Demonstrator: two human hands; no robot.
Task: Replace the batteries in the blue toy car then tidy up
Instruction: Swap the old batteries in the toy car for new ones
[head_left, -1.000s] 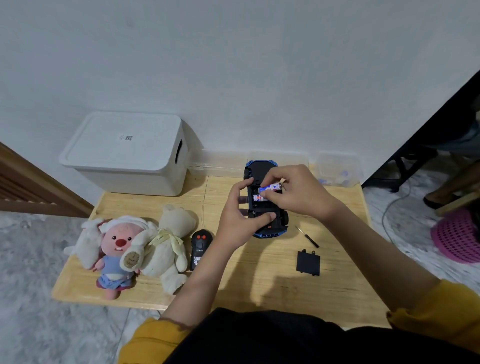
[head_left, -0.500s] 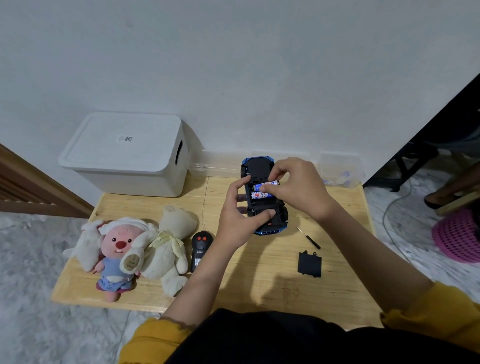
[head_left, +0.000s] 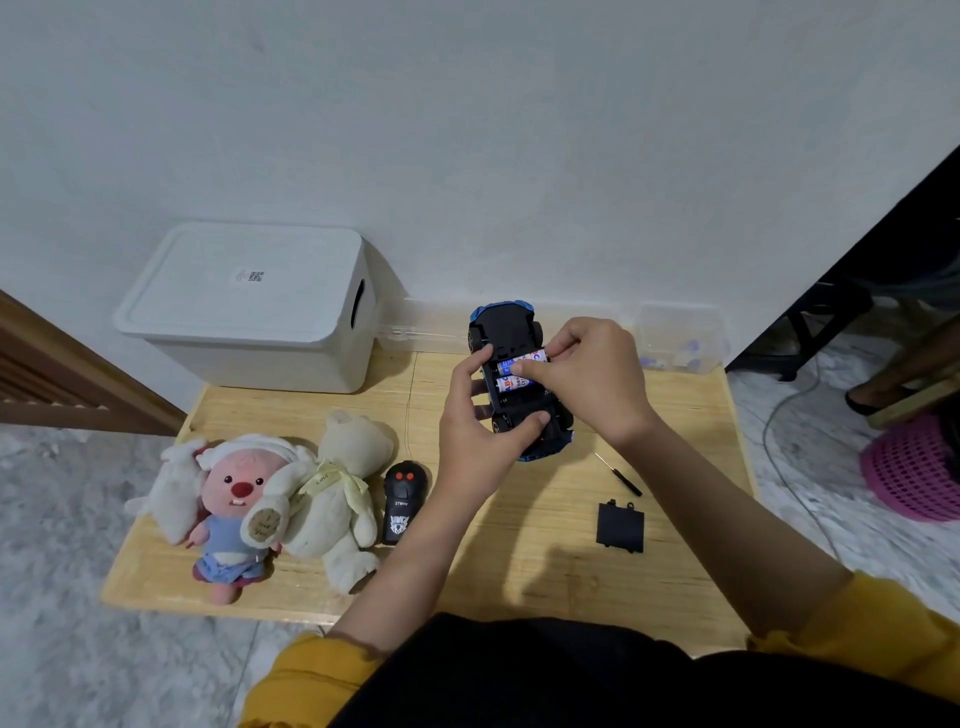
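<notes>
The blue toy car (head_left: 511, 332) lies belly-up at the table's (head_left: 545, 571) far edge — long axis running away from the person. The left hand (head_left: 475, 431) grips its near end; the right hand (head_left: 592, 374) pinches a battery (head_left: 522, 360) lying crosswise in the open compartment.

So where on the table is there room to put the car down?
The widest bare wood lies between the remote and the black battery cover, near the table's front edge. Another bare strip runs between the white box and the plush toys. The left front corner is crowded with toys; the screwdriver lies right of the car.
</notes>
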